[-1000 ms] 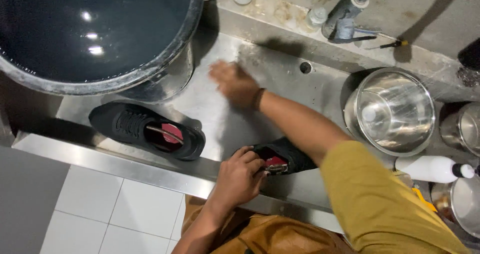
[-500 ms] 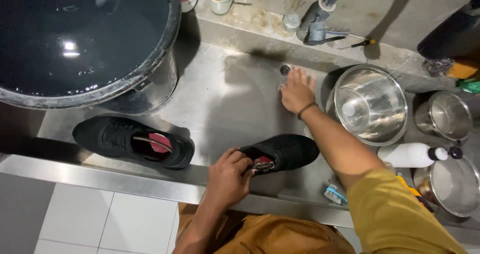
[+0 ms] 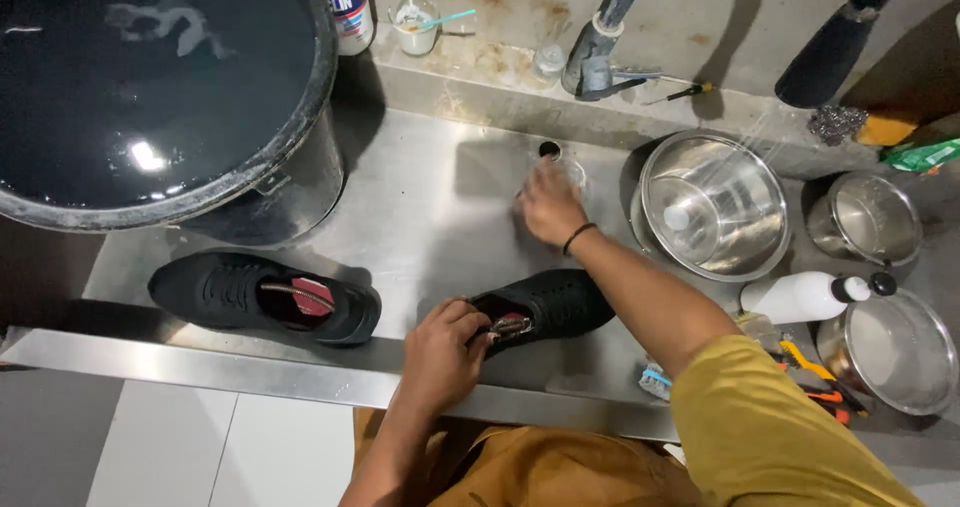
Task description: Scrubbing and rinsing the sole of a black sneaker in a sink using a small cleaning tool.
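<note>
My left hand grips the heel opening of a black shoe lying on the wet steel counter; the inside of the shoe shows red. My right hand reaches out past the shoe and closes over a small clear cup beside the drain hole. A black band is on that wrist. A second black shoe with a red insole lies to the left, near the counter's front edge.
A big dark tub of water fills the back left. A steel bowl, two steel pots, a white bottle and a small brush sit right. A tap rises behind.
My right hand has moved from the middle of the counter back and to the right, to the clear cup by the drain. My left hand has stayed on the shoe.
</note>
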